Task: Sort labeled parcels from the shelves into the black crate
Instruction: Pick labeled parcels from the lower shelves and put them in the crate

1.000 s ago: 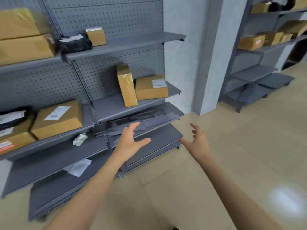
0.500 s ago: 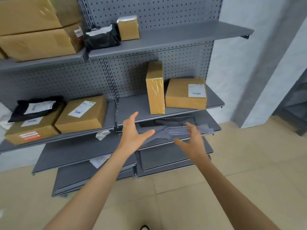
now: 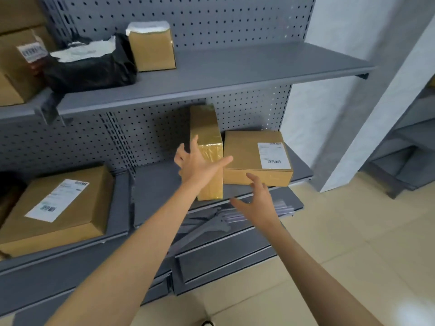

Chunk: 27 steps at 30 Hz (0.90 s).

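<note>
Both hands spread to bracket a parcel, the left hand [image 3: 197,161] at the upright taped parcel [image 3: 207,140] and the right hand [image 3: 254,201] below the labeled box [image 3: 256,158] beside it on the middle shelf [image 3: 160,184]; the crate is out of view.

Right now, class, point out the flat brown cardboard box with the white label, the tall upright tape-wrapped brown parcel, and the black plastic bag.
Flat brown cardboard box [image 3: 244,158], head view, top face.
Tall upright tape-wrapped brown parcel [image 3: 205,128], head view, upper side.
Black plastic bag [image 3: 94,69], head view, front.
</note>
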Available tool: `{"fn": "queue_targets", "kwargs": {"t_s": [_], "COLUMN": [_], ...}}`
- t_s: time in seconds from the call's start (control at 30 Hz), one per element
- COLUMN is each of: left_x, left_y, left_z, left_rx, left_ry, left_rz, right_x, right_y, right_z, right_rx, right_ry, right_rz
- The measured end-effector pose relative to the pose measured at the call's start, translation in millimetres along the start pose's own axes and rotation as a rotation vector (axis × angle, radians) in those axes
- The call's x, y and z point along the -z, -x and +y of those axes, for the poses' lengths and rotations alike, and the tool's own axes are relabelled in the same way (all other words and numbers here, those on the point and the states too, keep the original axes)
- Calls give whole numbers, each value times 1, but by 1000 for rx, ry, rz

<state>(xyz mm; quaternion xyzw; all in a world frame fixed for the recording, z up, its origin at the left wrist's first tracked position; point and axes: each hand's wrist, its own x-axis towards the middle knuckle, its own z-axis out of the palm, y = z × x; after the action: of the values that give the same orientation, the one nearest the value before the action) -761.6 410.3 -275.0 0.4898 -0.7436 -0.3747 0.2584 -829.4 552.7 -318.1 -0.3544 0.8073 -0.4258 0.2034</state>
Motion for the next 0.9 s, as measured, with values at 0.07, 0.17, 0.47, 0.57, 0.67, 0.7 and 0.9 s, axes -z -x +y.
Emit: {"fn": "queue_targets", "kwargs": {"t_s": [0.07,0.17,0.47,0.57,0.67,0.7,0.9], "left_x": [-10,-25,0,41,75,85,116], "left_y": [-27,-60,-99,-95,-78,-71,-29], "left_z": [6,12,-33,-66,-98,-107,-146], "left_rx": [-2,44,68,216,386,425,541], "left_ry": [-72,-161,-72,230,592,664,904], "left_rz": [1,29,150,188,279,293,313], "right_x": [-4,-7,-22,-39,-57,-63,-95], "right_y": [-17,-37,-87,-105,-120,-124,-128], "right_z": [-5,-5,4,-1,-9,-12,-24], "right_rx": [-9,-38,-110,-183,-301,-338,-634], "right_ry": [-21,-25,-101,-197,-292,-336,-556], "right_rz": [7,10,-40,-95,-165,-188,-383]}}
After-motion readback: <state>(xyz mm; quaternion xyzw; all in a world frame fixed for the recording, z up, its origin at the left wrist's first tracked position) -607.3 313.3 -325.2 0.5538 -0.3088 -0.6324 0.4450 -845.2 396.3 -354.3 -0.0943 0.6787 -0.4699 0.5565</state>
